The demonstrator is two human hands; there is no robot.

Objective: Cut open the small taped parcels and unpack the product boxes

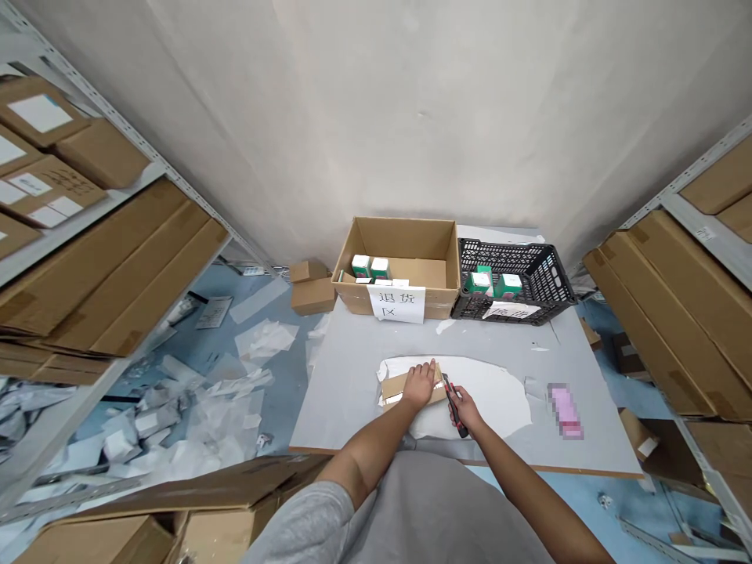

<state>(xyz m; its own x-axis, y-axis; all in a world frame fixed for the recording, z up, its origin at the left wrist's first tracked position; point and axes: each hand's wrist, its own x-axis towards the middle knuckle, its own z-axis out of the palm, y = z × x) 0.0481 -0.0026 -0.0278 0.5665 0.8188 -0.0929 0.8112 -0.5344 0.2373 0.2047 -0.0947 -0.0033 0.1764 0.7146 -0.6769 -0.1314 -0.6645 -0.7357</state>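
Observation:
My left hand [419,384] lies flat, fingers stretched out, pressing down on a small flat cardboard parcel [395,387] that rests on a white plastic mailer bag [493,395] on the grey table [346,376]. My right hand [465,406] is closed round a red and black utility knife [453,401], whose tip sits at the parcel's right edge, next to my left hand.
At the table's back stand an open cardboard box [399,262] with a paper label and small green-white boxes, and a black plastic crate [517,278] with more. A pink blurred item [565,410] lies right. Metal shelves with cartons flank both sides; torn plastic wrapping [176,423] litters the floor left.

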